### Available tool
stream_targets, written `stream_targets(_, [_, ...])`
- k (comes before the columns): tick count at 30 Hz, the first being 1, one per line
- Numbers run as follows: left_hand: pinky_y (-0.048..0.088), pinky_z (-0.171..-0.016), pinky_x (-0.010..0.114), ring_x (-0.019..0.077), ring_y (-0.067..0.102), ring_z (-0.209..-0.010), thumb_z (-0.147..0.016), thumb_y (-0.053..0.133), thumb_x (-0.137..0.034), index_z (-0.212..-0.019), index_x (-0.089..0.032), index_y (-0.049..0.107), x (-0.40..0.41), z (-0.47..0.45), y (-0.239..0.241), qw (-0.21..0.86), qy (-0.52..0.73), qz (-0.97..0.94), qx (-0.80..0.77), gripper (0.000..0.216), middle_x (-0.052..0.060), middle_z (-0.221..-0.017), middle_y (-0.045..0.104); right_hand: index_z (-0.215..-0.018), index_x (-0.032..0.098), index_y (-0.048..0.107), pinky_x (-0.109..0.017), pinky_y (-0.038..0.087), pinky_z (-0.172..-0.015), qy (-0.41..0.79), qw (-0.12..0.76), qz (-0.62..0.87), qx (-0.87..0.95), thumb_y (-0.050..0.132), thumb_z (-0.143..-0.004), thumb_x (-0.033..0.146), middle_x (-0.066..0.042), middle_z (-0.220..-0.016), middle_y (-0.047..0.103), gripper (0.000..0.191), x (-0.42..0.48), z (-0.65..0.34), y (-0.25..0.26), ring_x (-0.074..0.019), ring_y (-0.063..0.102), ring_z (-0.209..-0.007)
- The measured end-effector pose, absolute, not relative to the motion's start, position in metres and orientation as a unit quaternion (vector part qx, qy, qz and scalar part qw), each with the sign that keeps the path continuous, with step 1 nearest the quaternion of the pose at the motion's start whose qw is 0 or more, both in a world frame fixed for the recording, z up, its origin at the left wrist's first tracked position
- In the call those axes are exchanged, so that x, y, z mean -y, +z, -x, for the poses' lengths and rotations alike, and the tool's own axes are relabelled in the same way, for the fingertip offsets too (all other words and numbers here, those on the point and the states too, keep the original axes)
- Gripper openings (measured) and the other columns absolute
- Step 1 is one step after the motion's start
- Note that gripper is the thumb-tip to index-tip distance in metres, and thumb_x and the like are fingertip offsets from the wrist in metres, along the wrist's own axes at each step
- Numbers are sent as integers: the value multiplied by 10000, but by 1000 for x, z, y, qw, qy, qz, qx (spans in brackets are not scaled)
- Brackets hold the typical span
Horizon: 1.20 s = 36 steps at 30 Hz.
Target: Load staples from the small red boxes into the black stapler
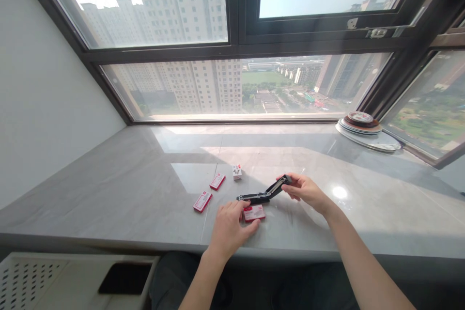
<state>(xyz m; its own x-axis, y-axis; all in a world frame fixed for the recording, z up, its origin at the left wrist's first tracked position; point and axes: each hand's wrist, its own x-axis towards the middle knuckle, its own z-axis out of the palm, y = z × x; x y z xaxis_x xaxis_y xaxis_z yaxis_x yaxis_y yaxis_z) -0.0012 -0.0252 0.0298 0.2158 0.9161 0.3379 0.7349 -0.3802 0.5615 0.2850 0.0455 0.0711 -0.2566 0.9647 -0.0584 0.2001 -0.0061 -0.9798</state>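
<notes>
A black stapler [258, 197] lies on the grey counter, swung wide apart at its hinge, metal channel showing. My right hand [303, 191] pinches the raised right end between thumb and fingers. At the opposite end, the curled fingers of my left hand [230, 228] hold the lower part near the counter; its thumb is stretched out apart. Between that thumb and the stapler rests a red and white staple box [254, 212], whose left edge is partly covered by the hand. Whether the left hand touches this box I cannot tell.
Two more red and white boxes [202, 201] [217, 181] lie to the left. A small white box [237, 172] with a staple-like picture stands behind the stapler. Stacked round plates or mats [368, 135] sit by the window. A dark flat object [125, 278] is below the counter's front edge.
</notes>
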Motion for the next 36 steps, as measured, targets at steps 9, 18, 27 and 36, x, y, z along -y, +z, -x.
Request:
stream_targets(9, [449,-741,393,264,655,-859,-831,788,-427,-1043,-269,699,21,0,29,128,311,-765,-550,278,31,-882,698,-912,230,736,-275,406,-672,320,321,431,780,804,-808,478,35,-772,574,278,-61,-195,66,-145,512,-723])
stream_targets(18, [486,-827,431,256,623,-891,-881,768,-464,-1051,-319,739,30,27,30,65,290,-772,-562,225,32,-903,636,-1120,249,726,-317,481,-829,288,376,504,722,642,-955,511,-32,-1001,617,320,-39,-194,32,-196,614,-895])
stream_targets(27, [421,-1114,588,382,419,-1399,-808,792,-455,-1024,-239,583,0,108,22,19,309,-703,-640,370,106,-1531,432,-1083,256,720,-327,487,-807,278,378,543,697,627,-943,539,-40,-1031,644,329,-38,-197,29,-204,619,-879])
stream_targets(36, [272,-1286,478,264,152,-1605,-982,552,-315,-1668,-309,86,-24,98,19,91,237,-806,-535,829,38,-1731,188,-1078,251,714,-323,488,-811,271,372,545,701,624,-947,516,-39,-1023,640,310,-37,-197,30,-199,623,-869])
